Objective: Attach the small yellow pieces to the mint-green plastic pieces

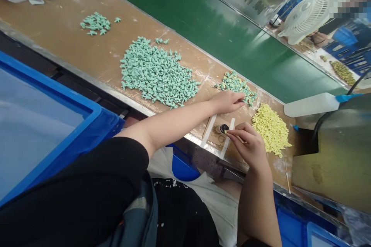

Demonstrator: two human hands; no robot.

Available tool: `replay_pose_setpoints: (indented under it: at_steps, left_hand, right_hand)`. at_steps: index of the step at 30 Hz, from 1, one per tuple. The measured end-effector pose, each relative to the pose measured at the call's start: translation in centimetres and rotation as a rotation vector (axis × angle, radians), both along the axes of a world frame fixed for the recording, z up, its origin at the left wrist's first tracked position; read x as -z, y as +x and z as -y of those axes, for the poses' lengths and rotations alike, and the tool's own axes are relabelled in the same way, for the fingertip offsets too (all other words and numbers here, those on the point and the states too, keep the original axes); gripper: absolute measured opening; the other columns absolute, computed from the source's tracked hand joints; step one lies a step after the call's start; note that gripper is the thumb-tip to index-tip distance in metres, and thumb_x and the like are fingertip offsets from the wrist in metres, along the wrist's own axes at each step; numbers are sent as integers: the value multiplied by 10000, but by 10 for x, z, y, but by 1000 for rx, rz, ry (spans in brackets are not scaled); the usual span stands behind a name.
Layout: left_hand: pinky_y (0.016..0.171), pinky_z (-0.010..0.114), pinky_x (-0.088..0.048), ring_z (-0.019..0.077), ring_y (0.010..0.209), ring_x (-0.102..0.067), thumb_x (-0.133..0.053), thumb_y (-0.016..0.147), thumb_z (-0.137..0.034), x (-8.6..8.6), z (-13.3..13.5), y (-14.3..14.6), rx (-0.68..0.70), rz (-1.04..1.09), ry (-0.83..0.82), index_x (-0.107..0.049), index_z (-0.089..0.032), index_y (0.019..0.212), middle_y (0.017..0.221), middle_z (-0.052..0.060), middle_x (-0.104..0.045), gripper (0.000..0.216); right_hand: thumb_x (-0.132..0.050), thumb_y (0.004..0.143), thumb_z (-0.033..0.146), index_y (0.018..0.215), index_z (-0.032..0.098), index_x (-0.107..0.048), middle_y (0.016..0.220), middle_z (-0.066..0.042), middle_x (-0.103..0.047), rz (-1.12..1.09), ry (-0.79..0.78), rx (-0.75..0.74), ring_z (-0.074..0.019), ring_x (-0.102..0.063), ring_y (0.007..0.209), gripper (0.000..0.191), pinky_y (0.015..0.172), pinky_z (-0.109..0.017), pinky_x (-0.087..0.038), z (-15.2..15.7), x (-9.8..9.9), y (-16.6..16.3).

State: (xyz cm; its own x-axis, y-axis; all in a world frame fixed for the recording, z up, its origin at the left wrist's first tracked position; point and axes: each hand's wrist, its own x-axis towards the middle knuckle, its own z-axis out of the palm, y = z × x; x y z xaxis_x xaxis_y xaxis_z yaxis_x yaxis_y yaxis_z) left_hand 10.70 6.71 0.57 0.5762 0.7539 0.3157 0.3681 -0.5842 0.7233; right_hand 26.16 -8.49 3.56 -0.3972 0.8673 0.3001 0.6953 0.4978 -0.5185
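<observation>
My left hand (pixel 227 101) reaches across the brown bench to a small pile of teal-and-yellow assembled pieces (pixel 235 85), its fingertips pinched at the pile's edge. My right hand (pixel 246 141) is curled in a pinch on a small yellow piece, held just beside a little dark round fixture (pixel 223 127) set between two white strips (pixel 209 130). A heap of yellow parts (pixel 271 128) lies right of that hand. A large heap of teal parts (pixel 156 72) spreads to the left.
A smaller teal cluster (pixel 95 23) lies farther left. A green conveyor belt (pixel 220 27) runs behind the bench. Blue crate (pixel 58 123) at my left, a white fan (pixel 305 17) and a white squeeze bottle (pixel 313 104) at right, a grey machine housing (pixel 339 154) beside the yellow heap.
</observation>
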Motion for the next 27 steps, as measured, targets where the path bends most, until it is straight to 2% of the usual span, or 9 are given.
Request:
replay_pose_setpoints:
  at_steps: [5,9,13,17,21,27]
  left_hand:
    - [628,343,-247,206,726,-564,-463,1044,-343,-1,0,-1,26,2,20,-552,-214,840,763,47,-627,258]
    - [625,336,-251,197,710,-546,-476,1028,-339,0,-1,-1,55,9,16,-536,-216,810,756,37,-624,258]
    - [635,322,-273,180,699,-528,-493,990,-342,-1,-1,-1,129,18,7,-536,-214,784,740,17,-615,246]
    - [644,312,-290,167,684,-515,-507,937,-338,0,-1,-1,234,25,6,-512,-211,737,722,4,-603,237]
    - [634,307,-286,154,649,-491,-513,899,-337,0,2,-1,353,37,25,-483,-212,704,687,-9,-574,234]
    - [645,308,-311,153,641,-491,-517,888,-314,-7,10,-5,433,5,16,-461,-215,682,655,-15,-550,235]
  right_hand:
    - [-681,989,285,993,287,-804,856,-43,-645,21,-15,-8,-186,-646,748,123,636,-329,-511,-2,-5,-3]
    - [-695,979,317,966,287,-811,834,-45,-635,-14,-29,0,-190,-627,731,120,586,-332,-482,-4,-8,-3]
    - [-768,921,356,874,276,-801,795,-37,-609,-216,145,178,-189,-578,699,98,555,-334,-434,-16,1,8]
    - [-793,887,418,833,251,-768,775,-23,-576,-419,339,363,-191,-565,718,178,610,-346,-435,-35,20,23]
    - [-773,876,513,824,240,-751,793,-33,-567,-446,357,473,-208,-567,751,279,654,-374,-463,-43,31,30]
    - [-751,892,513,849,247,-744,801,-34,-573,-443,356,502,-209,-566,760,270,663,-377,-470,-42,35,33]
